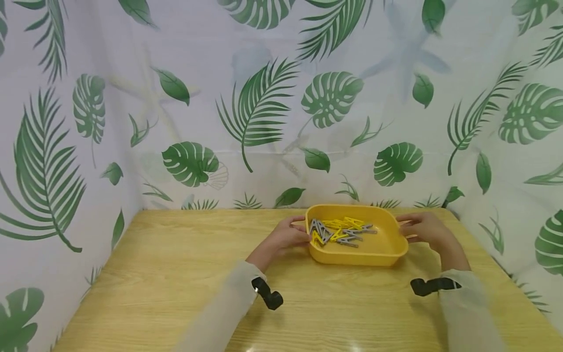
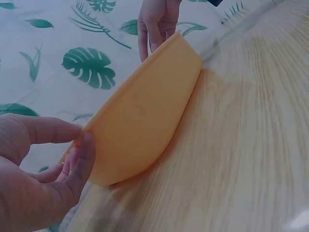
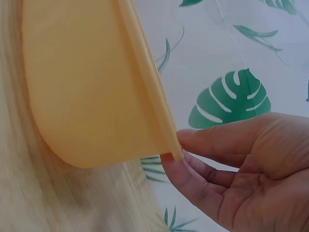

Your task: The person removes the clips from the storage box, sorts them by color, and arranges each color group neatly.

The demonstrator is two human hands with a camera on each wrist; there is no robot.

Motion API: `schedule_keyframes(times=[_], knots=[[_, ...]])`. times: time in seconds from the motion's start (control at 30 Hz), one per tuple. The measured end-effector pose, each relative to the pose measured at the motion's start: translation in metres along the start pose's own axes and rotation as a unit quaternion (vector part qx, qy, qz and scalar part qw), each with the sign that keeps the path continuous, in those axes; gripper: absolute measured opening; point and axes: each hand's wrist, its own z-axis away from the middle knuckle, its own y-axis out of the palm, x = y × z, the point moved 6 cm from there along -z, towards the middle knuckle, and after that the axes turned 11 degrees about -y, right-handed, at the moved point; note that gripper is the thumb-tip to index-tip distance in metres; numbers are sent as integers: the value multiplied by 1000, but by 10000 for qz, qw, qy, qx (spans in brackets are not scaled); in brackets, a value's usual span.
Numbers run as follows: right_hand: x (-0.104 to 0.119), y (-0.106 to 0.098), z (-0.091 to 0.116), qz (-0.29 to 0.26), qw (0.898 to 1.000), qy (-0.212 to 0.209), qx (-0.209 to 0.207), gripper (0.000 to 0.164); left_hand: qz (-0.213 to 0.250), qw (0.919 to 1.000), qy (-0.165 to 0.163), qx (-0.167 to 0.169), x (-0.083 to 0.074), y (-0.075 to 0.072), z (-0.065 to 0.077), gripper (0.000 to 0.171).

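A yellow plastic tub (image 1: 358, 259) with rounded corners stands near the back of the table. Both hands are at its short ends. At the left end my left hand (image 1: 288, 234) grips the rim, with thumb and fingertips meeting at the edge in the left wrist view. My right hand (image 1: 428, 230) pinches the opposite rim between thumb and fingers, as the right wrist view shows. Inside the tub, mostly toward its left half, lies a loose pile of yellow clothespins (image 1: 337, 224) and grey clothespins (image 1: 324, 231).
The wood-grain table (image 1: 189, 274) spreads out left of the tub and in front of it. A white cloth with green leaf prints (image 1: 264, 107) hangs behind and on both sides. Black straps (image 1: 266, 293) are on both wrists over pale sleeves.
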Motion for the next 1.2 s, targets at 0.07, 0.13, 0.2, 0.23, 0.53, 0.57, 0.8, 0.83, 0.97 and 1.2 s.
schedule_keyframes(times=[0.07,0.13,0.2,0.23,0.53,0.57,0.8,0.83,0.97,1.2], knots=[[3,9,-4,-131,9998,51,107,56,-61,10000,-26,29,1,-11,4,72],[7,17,-8,-238,9996,100,152,56,-133,9999,-30,37,1,-21,8,72],[11,26,-11,-358,9991,104,184,56,-190,9998,-22,22,1,-32,12,73],[14,30,-12,-437,9988,98,198,56,-232,9997,-25,2,1,-37,14,73],[37,62,-21,-920,9949,-123,400,56,-577,9981,-89,-173,-2,-75,34,75],[40,65,-22,-947,9945,-150,427,56,-593,9980,-113,-179,-2,-79,35,74],[53,79,-26,-1017,9936,-188,454,53,-749,9965,-225,-289,-2,-98,44,73],[55,80,-27,-1023,9936,-185,448,53,-783,9963,-222,-279,-2,-99,45,73],[58,84,-28,-1032,9934,-225,456,53,-875,9956,-224,-242,-3,-104,49,73],[58,92,-37,-1034,9936,-326,303,54,-1246,9910,-230,-424,-10,-115,53,73]])
